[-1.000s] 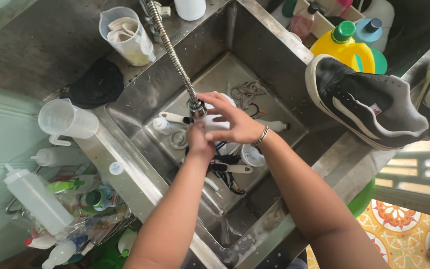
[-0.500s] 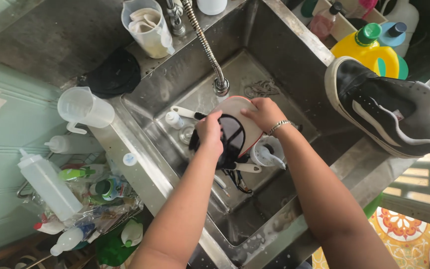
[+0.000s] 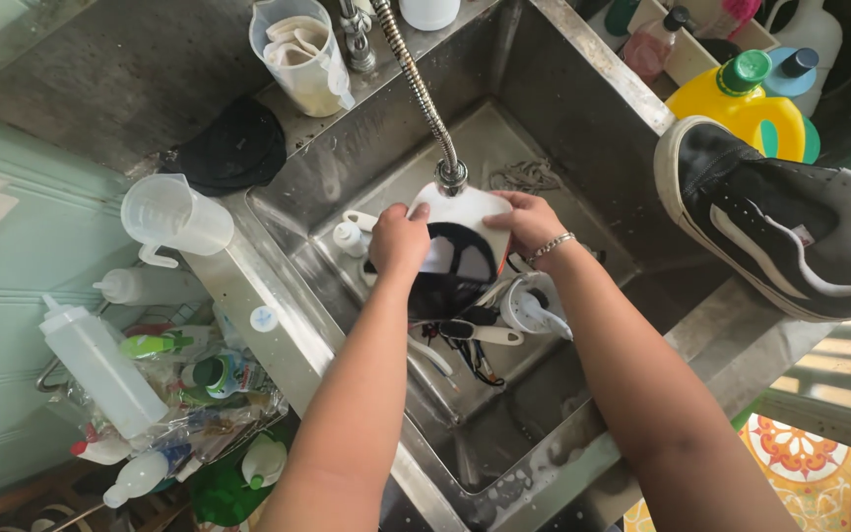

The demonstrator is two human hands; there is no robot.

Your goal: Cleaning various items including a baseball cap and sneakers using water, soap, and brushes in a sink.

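Over the middle of the steel sink [image 3: 583, 108], right under the spray head of the flexible faucet hose [image 3: 424, 94], you hold a white dish with a dark, black-coated inside [image 3: 460, 251] between both hands. Your left hand [image 3: 401, 241] grips the dish's left edge, fingers curled down over the rim and closed on it; your right hand [image 3: 529, 225], with a bracelet at the wrist, clasps the far right edge, fingers wrapped along the top. The dish is tilted up toward you, its white back facing the faucet. Just near of it in the basin lie a white cup [image 3: 534, 305] and a tangle of utensils [image 3: 465, 340]. On the table to the left of the sink stand a clear measuring jug [image 3: 174, 217] and a black cloth [image 3: 233, 148], with a second jug stuffed with white filters [image 3: 302, 54] at the far edge. A black and white shoe [image 3: 790, 232] rests on the right rim, beside a yellow detergent bottle [image 3: 736, 103].
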